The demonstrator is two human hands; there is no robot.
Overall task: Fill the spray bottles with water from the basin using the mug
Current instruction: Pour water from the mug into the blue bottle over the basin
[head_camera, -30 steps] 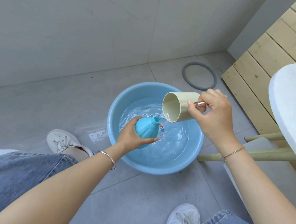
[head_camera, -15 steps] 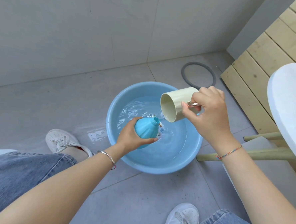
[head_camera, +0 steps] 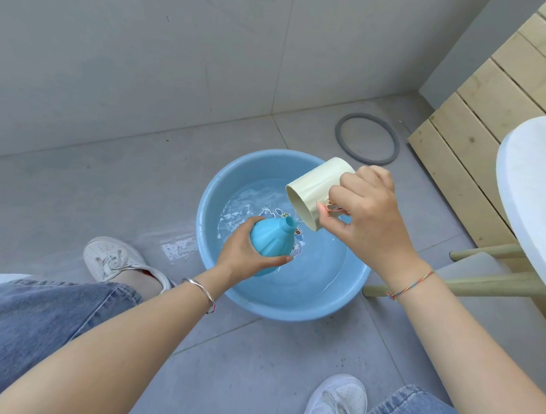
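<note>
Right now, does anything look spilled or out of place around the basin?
Yes. There is a wet patch on the floor tiles just left of the blue basin, beside the white shoe. A grey ring also lies loose on the floor beyond the basin, near the wooden slats.

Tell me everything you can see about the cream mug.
The mug is a plain cream cylinder, smooth like plastic or enamel. The right hand grips its handle, so the handle is mostly hidden. It is tipped steeply, mouth facing down-left, above the blue basin, its rim close to the open neck of the blue bottle. The inside is not visible.
</note>
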